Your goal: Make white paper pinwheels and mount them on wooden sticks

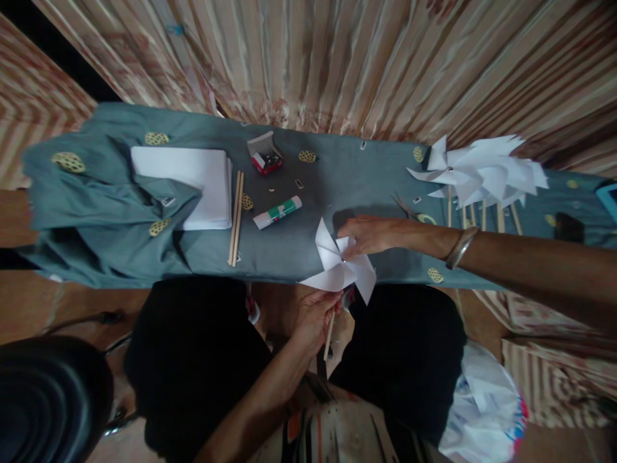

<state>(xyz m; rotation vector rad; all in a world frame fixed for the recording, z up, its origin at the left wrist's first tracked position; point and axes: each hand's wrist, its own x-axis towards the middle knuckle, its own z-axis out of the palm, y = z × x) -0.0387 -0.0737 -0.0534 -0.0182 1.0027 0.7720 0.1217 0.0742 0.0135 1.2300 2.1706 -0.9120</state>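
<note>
A white paper pinwheel (332, 276) on a thin wooden stick (329, 337) is held over the table's front edge, above my lap. My left hand (315, 315) is closed around the stick just below the blades. With curled fingers, my right hand (369, 235) grips a blade at the upper right, close to the dark pin at the centre. Its fingertips are partly hidden by the paper. To the left on the cloth lies a glue stick (277, 212). Behind it stands an open small red box (266, 157) of pins.
Finished pinwheels (486, 170) lie overlapped at the right, near scissors (414, 211). Wooden sticks (236, 218) rest beside a stack of white paper (193, 167), partly covered by bunched cloth (110, 206). A black stool (53, 399) and plastic bag (482, 405) are on the floor.
</note>
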